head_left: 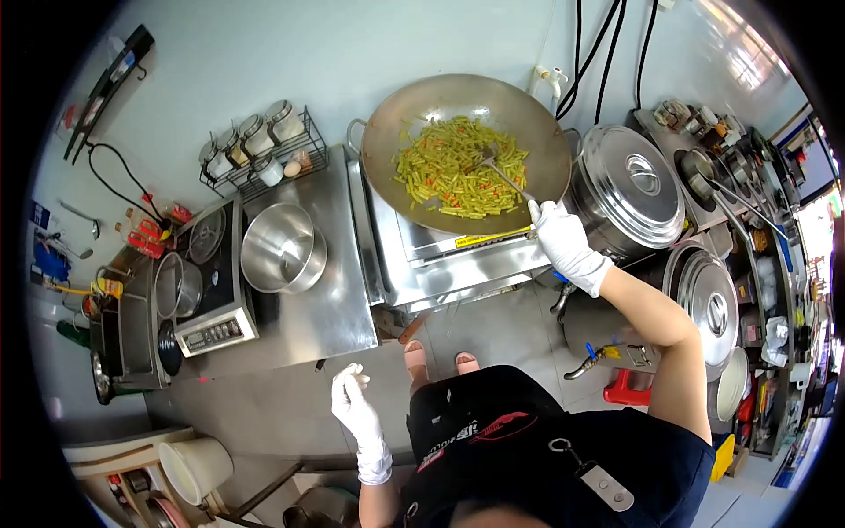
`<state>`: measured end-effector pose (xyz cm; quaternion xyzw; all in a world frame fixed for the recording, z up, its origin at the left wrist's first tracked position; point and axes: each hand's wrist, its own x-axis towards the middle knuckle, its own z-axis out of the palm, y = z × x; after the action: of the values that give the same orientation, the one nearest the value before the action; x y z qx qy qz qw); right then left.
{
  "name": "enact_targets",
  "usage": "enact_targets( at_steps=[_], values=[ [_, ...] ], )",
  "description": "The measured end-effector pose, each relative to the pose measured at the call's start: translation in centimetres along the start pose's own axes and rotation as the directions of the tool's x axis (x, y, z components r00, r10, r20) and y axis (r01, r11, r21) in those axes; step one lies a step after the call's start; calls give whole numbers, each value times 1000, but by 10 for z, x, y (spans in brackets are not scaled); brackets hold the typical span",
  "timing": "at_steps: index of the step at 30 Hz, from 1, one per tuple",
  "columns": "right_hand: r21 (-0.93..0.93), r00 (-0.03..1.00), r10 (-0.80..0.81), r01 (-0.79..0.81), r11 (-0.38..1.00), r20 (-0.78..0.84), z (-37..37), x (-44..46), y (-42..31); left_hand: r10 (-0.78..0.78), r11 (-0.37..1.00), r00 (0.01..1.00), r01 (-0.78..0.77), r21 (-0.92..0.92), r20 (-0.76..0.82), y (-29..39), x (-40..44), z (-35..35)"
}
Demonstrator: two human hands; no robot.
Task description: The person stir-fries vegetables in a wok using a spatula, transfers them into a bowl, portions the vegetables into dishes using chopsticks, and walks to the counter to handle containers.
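Note:
A large wok on the stove holds chopped green beans with small red bits. My right hand, in a white glove, is closed round the handle of a metal spatula at the wok's lower right rim. The spatula's blade lies among the beans. My left hand, also gloved in white, hangs low in front of the counter, away from the wok. Its fingers are curled and nothing shows in them.
A steel bowl stands on the steel counter left of the stove. Behind it is a wire rack with jars. Lidded steel pots stand right of the wok. An electronic scale sits farther left.

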<state>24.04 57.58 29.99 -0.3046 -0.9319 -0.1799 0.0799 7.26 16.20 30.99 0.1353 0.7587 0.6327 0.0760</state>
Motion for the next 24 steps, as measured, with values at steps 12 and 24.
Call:
enact_targets(
  at_steps=[12,24],
  values=[
    [825,873,-146,-369,428,466,4,-65,-117,-147,987,976,135,-86,-161,-37,-52,-10],
    [434,569,1,-627,-647,822,183,-7,-219,-197,974,935,153,-165,-294,-61,-87,-27]
  ],
)
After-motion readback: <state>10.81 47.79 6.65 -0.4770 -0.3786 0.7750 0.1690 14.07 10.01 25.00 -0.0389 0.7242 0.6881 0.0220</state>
